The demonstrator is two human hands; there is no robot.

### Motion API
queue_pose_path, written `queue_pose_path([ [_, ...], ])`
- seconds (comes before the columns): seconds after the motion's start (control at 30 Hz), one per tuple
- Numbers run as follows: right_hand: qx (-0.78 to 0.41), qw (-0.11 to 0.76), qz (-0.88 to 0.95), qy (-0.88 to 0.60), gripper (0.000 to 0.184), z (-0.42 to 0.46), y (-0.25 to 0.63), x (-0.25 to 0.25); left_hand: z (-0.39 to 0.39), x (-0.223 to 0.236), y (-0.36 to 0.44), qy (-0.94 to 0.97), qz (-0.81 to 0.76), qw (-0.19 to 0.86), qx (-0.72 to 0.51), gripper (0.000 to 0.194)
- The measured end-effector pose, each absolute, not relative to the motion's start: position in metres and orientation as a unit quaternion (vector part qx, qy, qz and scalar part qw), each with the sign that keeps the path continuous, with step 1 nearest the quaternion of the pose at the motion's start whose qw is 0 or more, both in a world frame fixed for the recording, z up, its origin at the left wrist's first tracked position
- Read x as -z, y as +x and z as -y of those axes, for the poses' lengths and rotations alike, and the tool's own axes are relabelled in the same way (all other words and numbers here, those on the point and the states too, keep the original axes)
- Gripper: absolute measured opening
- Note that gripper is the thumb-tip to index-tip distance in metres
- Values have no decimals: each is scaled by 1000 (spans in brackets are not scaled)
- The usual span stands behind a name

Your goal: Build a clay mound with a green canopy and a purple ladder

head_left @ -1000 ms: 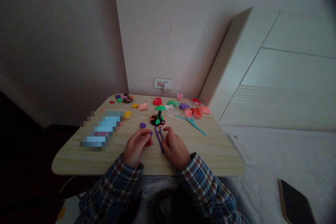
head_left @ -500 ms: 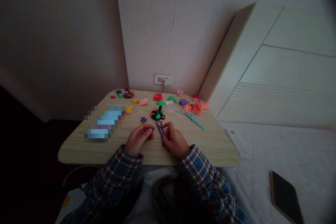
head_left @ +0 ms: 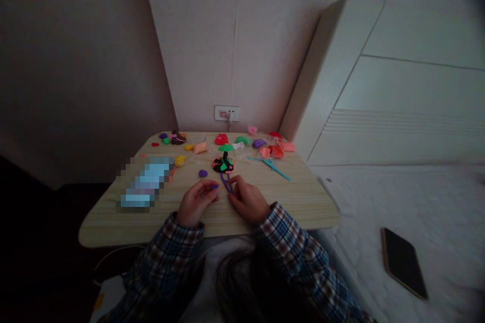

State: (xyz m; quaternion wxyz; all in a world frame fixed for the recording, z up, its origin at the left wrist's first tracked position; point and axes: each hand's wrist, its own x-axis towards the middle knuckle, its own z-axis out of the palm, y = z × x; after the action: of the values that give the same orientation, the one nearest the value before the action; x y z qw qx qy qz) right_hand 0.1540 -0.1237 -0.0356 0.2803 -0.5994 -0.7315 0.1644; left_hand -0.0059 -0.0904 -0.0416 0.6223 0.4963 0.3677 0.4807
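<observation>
Working low over the desk [head_left: 288, 204]: right grip [head_left: 248, 201] curled, left grip [head_left: 195, 204] facing it! Just beyond them stands the black model [head_left: 224, 165]. Purple strips [head_left: 223, 179] stretch from its base to the right grip's fingers, pinched or merely touched, can't tell. Purple lump [head_left: 203, 173] sits just past the left grip, whose fingertips clench a tiny purple bit [head_left: 214, 186]!

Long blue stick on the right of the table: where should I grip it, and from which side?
Probably pinch the long blue stick near its closer end, from the person's side: it is thin, lies slantwise with that end toward the person, and that end is clear of the red packet.
</observation>
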Motion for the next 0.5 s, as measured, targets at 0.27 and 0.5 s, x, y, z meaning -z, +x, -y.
queue_pose_path([
  [0.27, -101, 228, 753, -609, 32, 128, 148, 32, 94, 35, -4, 501, -361, 623, -481, 38],
  [0.5, -122, 241, 749, -605, 36, 129, 148, 27, 94, 34, -4, 511, -351, 625, -475, 40],
])
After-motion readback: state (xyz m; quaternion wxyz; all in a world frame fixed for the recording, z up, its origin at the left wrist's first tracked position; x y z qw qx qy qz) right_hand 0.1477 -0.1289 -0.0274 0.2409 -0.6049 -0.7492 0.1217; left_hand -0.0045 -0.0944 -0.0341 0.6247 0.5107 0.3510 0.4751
